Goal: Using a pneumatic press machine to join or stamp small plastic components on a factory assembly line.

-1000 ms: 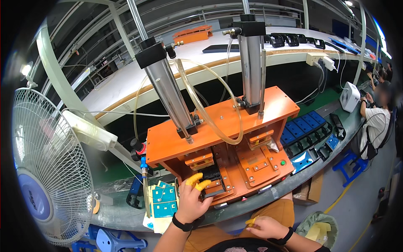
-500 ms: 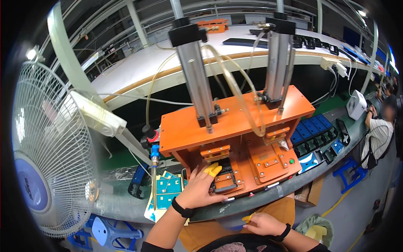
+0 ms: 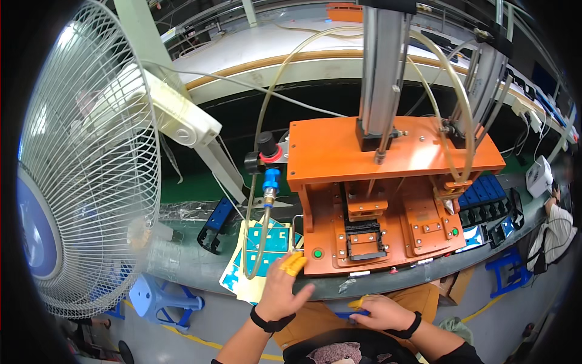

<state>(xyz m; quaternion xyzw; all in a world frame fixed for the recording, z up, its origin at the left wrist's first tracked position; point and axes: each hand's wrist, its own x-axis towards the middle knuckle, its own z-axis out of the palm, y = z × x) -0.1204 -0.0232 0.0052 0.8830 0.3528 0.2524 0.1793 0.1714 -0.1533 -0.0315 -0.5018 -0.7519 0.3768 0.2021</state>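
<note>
An orange press machine point(image 3: 388, 200) filled the bench, a white fan point(image 3: 79, 164) beside it. The left hand point(image 3: 285, 288), fingers loosely spread and empty, rested by its green button point(image 3: 317, 253). The right hand point(image 3: 379, 312) pinched a small blue part point(image 3: 347, 315).

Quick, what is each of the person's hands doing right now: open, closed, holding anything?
Left hand: open, empty, yellow-capped fingertips at the orange press base beside the green button.
Right hand: curled over the lap, apparently pinching a small blue piece.
</note>
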